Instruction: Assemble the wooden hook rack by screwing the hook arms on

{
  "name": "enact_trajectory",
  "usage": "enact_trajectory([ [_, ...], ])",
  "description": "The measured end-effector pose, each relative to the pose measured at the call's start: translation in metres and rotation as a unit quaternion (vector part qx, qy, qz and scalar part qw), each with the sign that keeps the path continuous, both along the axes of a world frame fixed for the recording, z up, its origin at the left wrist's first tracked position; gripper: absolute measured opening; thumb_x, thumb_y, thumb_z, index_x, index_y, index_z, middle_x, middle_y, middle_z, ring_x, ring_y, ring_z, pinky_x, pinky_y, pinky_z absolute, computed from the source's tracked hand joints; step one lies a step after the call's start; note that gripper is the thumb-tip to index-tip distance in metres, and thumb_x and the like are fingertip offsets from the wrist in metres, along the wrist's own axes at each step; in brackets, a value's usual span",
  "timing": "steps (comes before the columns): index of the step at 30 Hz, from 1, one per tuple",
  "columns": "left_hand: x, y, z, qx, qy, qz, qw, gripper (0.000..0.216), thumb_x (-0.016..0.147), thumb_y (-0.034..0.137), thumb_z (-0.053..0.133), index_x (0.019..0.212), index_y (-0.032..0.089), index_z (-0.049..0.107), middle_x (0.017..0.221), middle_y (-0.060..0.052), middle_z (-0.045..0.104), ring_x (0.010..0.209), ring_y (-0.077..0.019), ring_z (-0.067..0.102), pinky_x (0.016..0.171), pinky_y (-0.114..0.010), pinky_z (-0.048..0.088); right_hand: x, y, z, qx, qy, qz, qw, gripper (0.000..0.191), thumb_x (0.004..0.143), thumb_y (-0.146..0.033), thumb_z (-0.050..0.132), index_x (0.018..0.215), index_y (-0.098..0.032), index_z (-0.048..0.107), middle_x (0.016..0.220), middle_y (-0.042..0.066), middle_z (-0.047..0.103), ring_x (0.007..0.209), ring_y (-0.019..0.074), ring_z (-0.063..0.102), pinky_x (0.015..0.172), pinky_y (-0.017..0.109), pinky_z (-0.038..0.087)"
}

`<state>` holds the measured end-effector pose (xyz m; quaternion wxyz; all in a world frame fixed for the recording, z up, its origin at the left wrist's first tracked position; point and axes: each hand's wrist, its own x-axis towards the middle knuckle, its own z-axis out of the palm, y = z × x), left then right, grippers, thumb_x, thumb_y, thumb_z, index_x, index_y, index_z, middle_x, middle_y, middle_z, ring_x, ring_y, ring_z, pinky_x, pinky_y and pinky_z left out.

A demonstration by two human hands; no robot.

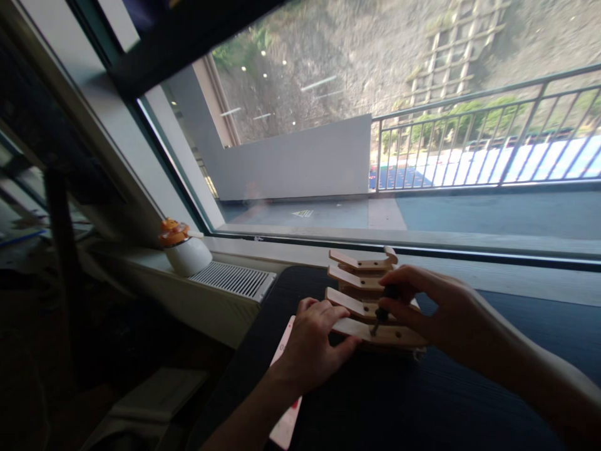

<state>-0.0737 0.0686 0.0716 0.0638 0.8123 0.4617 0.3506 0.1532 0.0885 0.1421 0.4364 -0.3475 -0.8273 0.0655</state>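
A wooden rack with several curved, upturned slats lies on the dark table. My right hand is closed around the black handle of a screwdriver. The screwdriver leans slightly, its tip at a hole or screw in the nearest slat. Thumb and fingers of my left hand grip the left end of that same slat. Part of a pale pink flat object shows beneath my left hand and wrist; the rest of it is hidden.
The black table stands against a large window. Left of it, a white container with an orange top sits on a ledge beside a slotted vent. Lower left, a pale box-like object lies in shadow. Outside runs a metal railing.
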Motion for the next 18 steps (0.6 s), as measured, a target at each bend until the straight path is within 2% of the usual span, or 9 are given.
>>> enact_trajectory([
  [4,0.0001,-0.0003,0.0005,0.002,0.0,0.001,1.0,0.031,0.075,0.022,0.084,0.102,0.019,0.068,0.1,-0.005,0.076,0.095,-0.0263,0.07,0.097,-0.047,0.042,0.0008,-0.0001,0.0035,0.014,-0.012,0.051,0.999,0.017,0.095,-0.027,0.06,0.105,-0.028,0.074,0.1,0.003,0.076,0.084,0.0163,0.073,0.072,0.023,0.058],
  [9,-0.0001,-0.001,0.0012,0.0,-0.002,0.001,1.0,0.031,0.075,0.021,0.083,0.101,0.018,0.068,0.101,-0.005,0.076,0.095,-0.0259,0.07,0.097,-0.047,0.041,0.0057,0.0008,-0.0005,0.0,-0.038,0.094,0.995,0.032,0.098,-0.021,0.053,0.124,-0.031,0.068,0.126,0.004,0.072,0.114,0.0196,0.068,0.091,0.027,0.056],
  [11,-0.0002,-0.0012,0.0014,-0.002,-0.002,0.002,1.0,0.031,0.075,0.021,0.083,0.102,0.018,0.068,0.101,-0.005,0.076,0.095,-0.026,0.07,0.096,-0.047,0.042,0.0055,0.0008,-0.0035,-0.021,-0.036,0.086,0.995,0.036,0.098,-0.021,0.051,0.13,-0.03,0.065,0.126,0.005,0.073,0.112,0.0208,0.07,0.091,0.029,0.057],
  [13,-0.0002,-0.0013,0.0016,-0.004,0.001,0.003,1.0,0.03,0.076,0.022,0.082,0.102,0.019,0.068,0.101,-0.005,0.076,0.095,-0.026,0.07,0.096,-0.047,0.042,0.0039,0.0001,-0.0049,-0.049,-0.025,0.061,0.997,0.036,0.097,-0.023,0.052,0.13,-0.028,0.065,0.119,0.006,0.076,0.1,0.0213,0.074,0.082,0.028,0.06],
  [15,-0.0002,-0.0013,0.0018,-0.006,0.002,0.003,1.0,0.029,0.076,0.022,0.082,0.102,0.019,0.069,0.102,-0.005,0.076,0.095,-0.0259,0.07,0.096,-0.047,0.042,0.0019,-0.0009,-0.0041,-0.066,-0.017,0.042,0.997,0.03,0.095,-0.025,0.055,0.123,-0.026,0.067,0.112,0.007,0.078,0.09,0.0212,0.076,0.074,0.027,0.06],
  [18,-0.0002,-0.0011,0.0015,-0.007,0.003,0.004,1.0,0.03,0.076,0.023,0.082,0.103,0.019,0.069,0.102,-0.005,0.076,0.096,-0.0262,0.07,0.097,-0.047,0.042,-0.0003,-0.0021,-0.001,-0.059,-0.008,0.033,0.998,0.022,0.093,-0.025,0.059,0.111,-0.024,0.071,0.106,0.007,0.079,0.084,0.021,0.076,0.071,0.028,0.06],
])
